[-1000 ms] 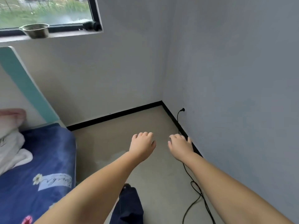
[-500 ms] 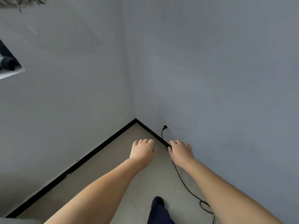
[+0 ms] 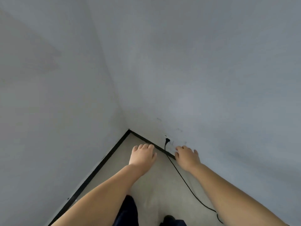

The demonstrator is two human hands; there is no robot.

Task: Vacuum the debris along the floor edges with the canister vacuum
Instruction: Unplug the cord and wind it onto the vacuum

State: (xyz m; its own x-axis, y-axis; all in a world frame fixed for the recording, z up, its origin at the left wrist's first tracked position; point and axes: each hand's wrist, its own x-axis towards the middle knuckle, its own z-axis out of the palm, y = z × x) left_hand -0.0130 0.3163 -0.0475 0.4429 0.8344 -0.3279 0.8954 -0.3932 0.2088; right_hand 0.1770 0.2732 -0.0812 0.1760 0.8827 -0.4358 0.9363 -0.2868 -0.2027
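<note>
Head view: left hand [image 3: 143,154] and right hand [image 3: 187,156] reach toward the corner, fingers loosely bent, holding nothing. The vacuum is out of view; only its cord [image 3: 182,176] (probably) trails from the plug [image 3: 166,141]. Grasp the plug body, not the cord.

Grey walls [image 3: 195,62], black skirting [image 3: 101,163], beige floor [image 3: 154,185], black cord [image 3: 184,180], navy trousers [image 3: 128,211]

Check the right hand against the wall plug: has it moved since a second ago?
Yes. The right hand has closed in on the plug and now lies just right of it, over the baseboard.
</note>
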